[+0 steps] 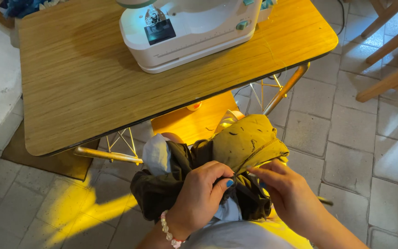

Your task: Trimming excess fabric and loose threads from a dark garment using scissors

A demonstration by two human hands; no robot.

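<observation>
An olive-brown fabric piece with small dark marks lies bunched on my lap, below the table edge. My left hand, with a pearl bracelet and blue nail polish, pinches a fold of the fabric near its middle. My right hand grips the same fabric just to the right, fingers closed on its edge. Light blue cloth shows under the fabric on my knee.
A wooden table stands ahead with a white sewing machine on its far side. Metal table legs slope down to a tiled floor. Wooden furniture legs stand at the upper right. A mat lies under the table's left.
</observation>
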